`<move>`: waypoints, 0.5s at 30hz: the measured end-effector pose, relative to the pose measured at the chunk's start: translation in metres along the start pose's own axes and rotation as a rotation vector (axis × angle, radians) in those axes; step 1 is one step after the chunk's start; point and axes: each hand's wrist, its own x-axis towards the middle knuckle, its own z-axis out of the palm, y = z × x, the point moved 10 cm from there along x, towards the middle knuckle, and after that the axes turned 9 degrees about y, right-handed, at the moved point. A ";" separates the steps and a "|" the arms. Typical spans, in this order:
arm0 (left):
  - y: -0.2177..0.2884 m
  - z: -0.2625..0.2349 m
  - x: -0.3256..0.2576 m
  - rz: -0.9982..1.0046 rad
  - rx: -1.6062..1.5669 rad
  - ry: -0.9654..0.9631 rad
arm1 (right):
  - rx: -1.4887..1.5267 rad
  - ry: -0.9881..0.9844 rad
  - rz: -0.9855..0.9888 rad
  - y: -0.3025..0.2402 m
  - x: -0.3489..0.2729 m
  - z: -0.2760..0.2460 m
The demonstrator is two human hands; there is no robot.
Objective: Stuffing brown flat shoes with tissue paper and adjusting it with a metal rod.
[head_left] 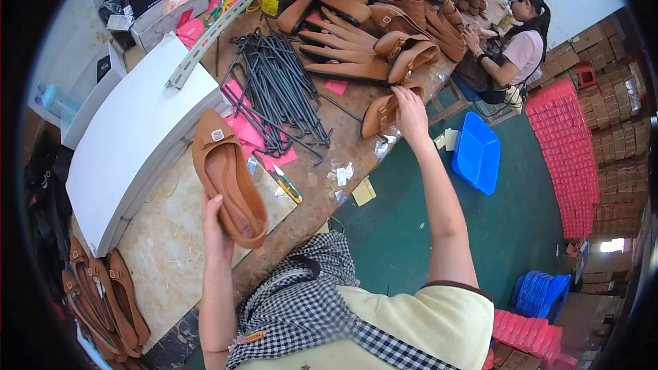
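My left hand (218, 225) is closed round the side of a brown pointed flat shoe (229, 183), held up over the near part of the table with its toe pointing away and its buckle facing up. On the right, my right hand (410, 114) reaches to the table edge and grips another brown buckled shoe (378, 116) near its heel end; part of that shoe is hidden by the fingers. Just beyond it a row of similar brown shoes (346, 55) lies on the table, merging into a large heap at the back.
Black bent metal rods (277, 89) lie in a pile mid-table among pink slips. Yellow-handled snips (286, 185) rest near the edge. White sheets (147, 137) are stacked at left, more shoes (110, 298) below. A co-worker (514, 48) sits far right; a blue basin (476, 153) stands on the floor.
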 end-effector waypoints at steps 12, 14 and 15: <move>0.049 -0.173 -0.109 0.078 -0.086 0.306 | -0.333 -0.290 0.009 0.075 0.036 0.015; 0.045 -0.182 -0.110 0.075 -0.127 0.374 | -0.269 -0.155 -0.128 0.044 0.051 0.025; 0.041 -0.189 -0.110 0.067 -0.166 0.434 | -0.266 -0.218 -0.088 0.041 0.054 0.030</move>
